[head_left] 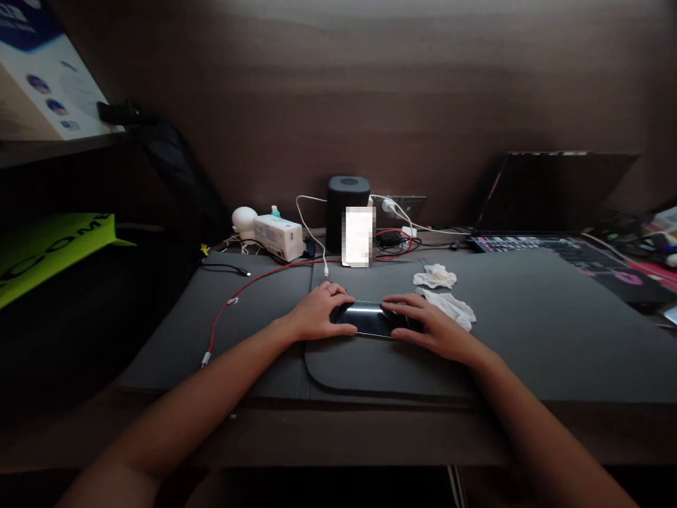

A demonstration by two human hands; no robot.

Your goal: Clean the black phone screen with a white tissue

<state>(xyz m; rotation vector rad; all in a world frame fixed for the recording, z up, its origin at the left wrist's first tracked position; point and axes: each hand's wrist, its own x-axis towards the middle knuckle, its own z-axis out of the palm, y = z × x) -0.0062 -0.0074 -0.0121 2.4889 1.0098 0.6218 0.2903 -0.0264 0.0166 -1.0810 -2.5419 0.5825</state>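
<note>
A dark smartphone (pixel 370 321) lies sideways at the middle of the grey desk mat (pixel 254 367), a streak of light across its black screen. My left hand (pixel 320 312) grips its left end, thumb along the near edge and fingers at the far edge; a ring shows on one finger. Round the right end is my right hand (pixel 428 324), held in the same way with the thumb on the near side. Just beyond my right hand are two crumpled white tissues (pixel 434 276). The tip of a white charging cable (pixel 326 269) rests behind the phone.
At the back stand a black speaker-like cylinder (pixel 336 212), a white tissue pack (pixel 278 238) and a white bulb-shaped object (pixel 244 220). A red cable (pixel 227 300) curves across the mat's left side. To the right is an open laptop (pixel 555 194); upper left, a box (pixel 47 85) sits on a shelf.
</note>
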